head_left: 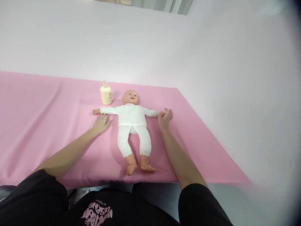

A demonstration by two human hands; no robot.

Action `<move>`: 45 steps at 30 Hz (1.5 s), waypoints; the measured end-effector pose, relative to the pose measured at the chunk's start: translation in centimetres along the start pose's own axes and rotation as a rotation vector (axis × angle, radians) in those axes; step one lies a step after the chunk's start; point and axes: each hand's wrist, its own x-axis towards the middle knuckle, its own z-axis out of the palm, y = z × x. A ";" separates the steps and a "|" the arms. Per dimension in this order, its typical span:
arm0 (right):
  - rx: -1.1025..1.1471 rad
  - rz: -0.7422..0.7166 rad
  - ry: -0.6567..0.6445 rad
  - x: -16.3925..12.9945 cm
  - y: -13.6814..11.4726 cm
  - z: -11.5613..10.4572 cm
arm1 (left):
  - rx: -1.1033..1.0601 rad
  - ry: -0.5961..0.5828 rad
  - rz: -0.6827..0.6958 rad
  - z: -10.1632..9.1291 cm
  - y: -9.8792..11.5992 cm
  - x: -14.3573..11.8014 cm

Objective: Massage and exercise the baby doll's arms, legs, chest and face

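A baby doll (132, 116) in a white body suit lies face up, its arms stretched out sideways and its feet toward me. My right hand (166, 118) is at the doll's hand on the right side, with its fingers curled round it. My left hand (101, 123) rests flat on the pink cloth just below the doll's other arm, fingers stretched out and holding nothing. Beyond that arm stands a pale yellow pump bottle (106, 94), upright, left of the doll's head.
A pink cloth (58, 106) with some creases covers the table. White walls (94, 40) rise behind it and to the right. The table's right edge slants toward me, and its front edge runs close to my body.
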 end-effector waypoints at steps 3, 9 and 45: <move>-0.007 -0.147 -0.035 -0.6 -2.1 0.7 | 0.048 0.041 -0.147 -0.9 -0.8 0.7; 0.049 -0.442 -0.420 -1.4 -8.8 4.5 | -0.350 0.175 -0.258 -1.7 -1.6 2.1; 0.086 -0.836 -1.129 -7.6 -16.8 9.1 | -0.277 0.148 0.552 -0.7 4.9 -1.8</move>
